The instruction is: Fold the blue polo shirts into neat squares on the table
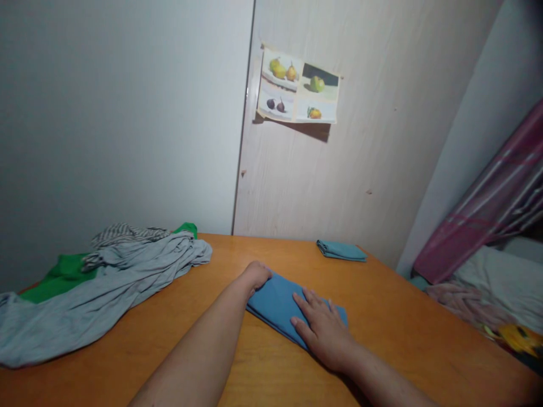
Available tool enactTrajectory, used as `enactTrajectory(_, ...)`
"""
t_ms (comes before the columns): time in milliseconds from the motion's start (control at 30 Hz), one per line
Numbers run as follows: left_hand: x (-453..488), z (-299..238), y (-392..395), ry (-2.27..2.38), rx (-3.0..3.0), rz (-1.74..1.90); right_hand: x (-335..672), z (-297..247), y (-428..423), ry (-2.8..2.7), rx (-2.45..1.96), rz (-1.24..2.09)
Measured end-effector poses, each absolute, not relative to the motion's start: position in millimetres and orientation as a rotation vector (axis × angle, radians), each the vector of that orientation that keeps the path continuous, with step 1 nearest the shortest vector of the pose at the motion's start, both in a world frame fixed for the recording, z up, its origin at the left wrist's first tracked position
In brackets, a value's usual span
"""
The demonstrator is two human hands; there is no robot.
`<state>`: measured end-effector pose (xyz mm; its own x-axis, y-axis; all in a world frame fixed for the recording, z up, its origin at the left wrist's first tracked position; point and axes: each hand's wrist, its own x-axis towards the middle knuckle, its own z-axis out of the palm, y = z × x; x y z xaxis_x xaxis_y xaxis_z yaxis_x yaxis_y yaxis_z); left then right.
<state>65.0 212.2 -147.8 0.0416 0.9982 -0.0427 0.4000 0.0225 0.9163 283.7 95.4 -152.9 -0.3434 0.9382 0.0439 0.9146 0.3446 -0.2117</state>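
Note:
A blue cloth (278,302), folded into a flat oblong, lies at a slant on the table in front of me. At its far left end my left hand (257,275) is closed around the edge, with the fingertips mostly hidden. My right hand (320,328) rests flat on the right part of the cloth, fingers spread and palm down. Farther back on the right lies a second folded cloth (343,251), blue-green and apart from both hands.
On the left of the orange-brown wooden table (263,362) is a loose heap: a light grey garment (127,288), green fabric (63,274) and striped fabric (127,233). Fruit pictures (297,90) hang on the back panel. A pink curtain (470,226) and bedding (504,277) are at right.

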Motion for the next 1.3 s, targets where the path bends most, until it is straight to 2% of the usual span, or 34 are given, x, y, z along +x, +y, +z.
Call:
enactTrajectory(200,68,-147,213,1.728,1.571,0.776,283,-152,95,-2.442,-1.698,0.223)
enactTrajectory(367,71,-129,195,1.916,1.742,0.953,281,-149,94,-2.432,-1.693,0.246)
enactTrajectory(467,80,-128,176,1.673,2.197,1.013,280,-148,94,-2.431,-1.691,0.271)
enactTrajectory(600,87,-146,161,1.162,2.652,0.742,280,-145,94,-2.433,-1.687,0.31)
enactTrajectory(1000,84,-152,165,1.497,2.623,0.347,280,-145,89,-2.353,-1.689,0.351)
enactTrajectory(1300,81,-155,168,1.58,2.618,0.292,288,-149,77,-2.271,-1.741,0.382)
